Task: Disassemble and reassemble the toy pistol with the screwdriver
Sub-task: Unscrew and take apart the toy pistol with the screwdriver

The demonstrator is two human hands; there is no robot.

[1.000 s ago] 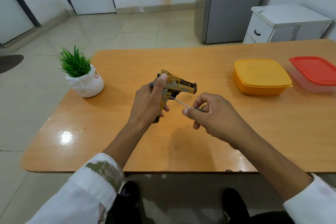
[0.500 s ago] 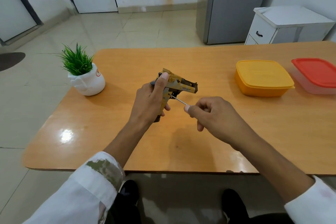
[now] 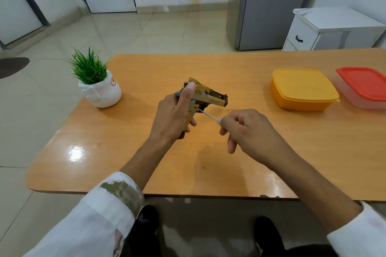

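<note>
At the right of the frame, 2 lidded boxes sit on the orange-brown wooden table (image 3: 313,148): an opaque yellow-orange plastic box (image 3: 302,89) and, just beside it, a clear plastic box with a red lid (image 3: 364,86). Both lids are on. The yellow box hides its contents, and nothing can be made out through the clear wall of the other, which the right edge cuts off. At the left, a white ceramic pot (image 3: 102,95) holds a green grass-like plant (image 3: 89,68).

At the centre, the left hand (image 3: 173,117) grasps the yellow and black toy pistol (image 3: 208,98) by its grip, thumb up along the rear, muzzle pointing right. The right hand (image 3: 248,129) pinches the thin metal screwdriver (image 3: 207,114). Its handle is hidden inside the curled fingers, and its tip meets the pistol's side just above the grip.

A round red mark on the pot and a small label on the pistol are too small to read.
</note>
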